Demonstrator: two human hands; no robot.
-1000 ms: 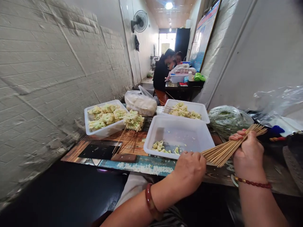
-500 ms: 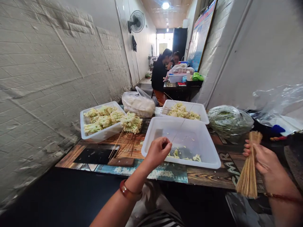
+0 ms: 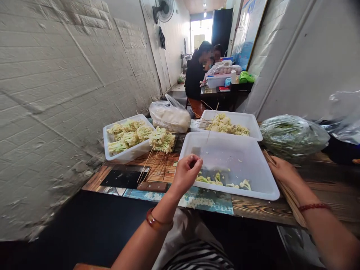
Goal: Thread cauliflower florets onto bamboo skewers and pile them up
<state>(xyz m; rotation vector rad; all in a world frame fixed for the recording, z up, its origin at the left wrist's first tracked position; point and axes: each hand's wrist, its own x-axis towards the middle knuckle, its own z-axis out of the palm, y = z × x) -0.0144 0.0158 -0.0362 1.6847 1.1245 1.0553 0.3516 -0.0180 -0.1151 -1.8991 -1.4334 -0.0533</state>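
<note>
My left hand (image 3: 187, 173) pinches one thin bamboo skewer (image 3: 207, 141) that rises over the near white tray (image 3: 254, 187). A few cauliflower bits (image 3: 213, 179) lie in that tray. My right hand (image 3: 282, 171) rests on the table just right of the tray, closed on a bundle of bamboo skewers (image 3: 291, 200) lying flat along my forearm. At the left, a white tray of skewered cauliflower (image 3: 128, 138) has sticks hanging over its edge. A far white tray (image 3: 250, 122) holds loose cauliflower and several sticks.
A white plastic bag (image 3: 170, 116) sits behind the trays and a clear bag of greens (image 3: 292, 135) at the right. A brick wall (image 3: 56, 93) closes the left side. Two people (image 3: 202, 69) sit at a far table (image 3: 222, 93) under a wall fan (image 3: 163, 9).
My right hand lowered the skewer bundle from upright to flat on the table beside the tray. My left hand keeps the single skewer it drew out. The camera shifted slightly.
</note>
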